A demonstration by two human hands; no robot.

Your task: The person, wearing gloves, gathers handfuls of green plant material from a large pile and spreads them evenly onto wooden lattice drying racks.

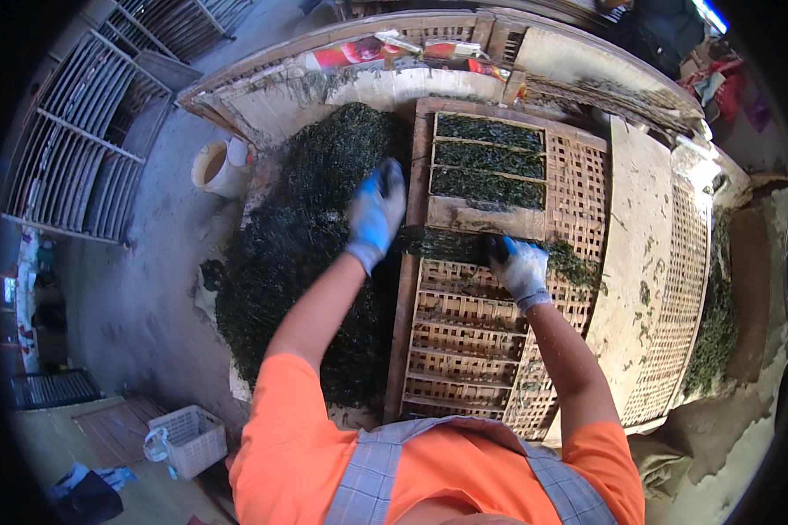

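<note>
A large pile of wet, dark green, stringy stuff like seaweed lies to the left of a slotted wooden frame. My left hand, in a grey and blue glove, is over the pile's right side, its fingers stretched away from me and slightly blurred. My right hand, gloved alike, has its fingers curled onto the right end of a green strip lying across the frame. Beyond it, several far slots are packed with green strands. The nearer slots show bare lattice with a few scraps.
A woven lattice mat lies under the frame, and a pale board is right of it. A low wooden wall bounds the far side. At left are a white bucket and metal racks; a plastic crate sits lower left.
</note>
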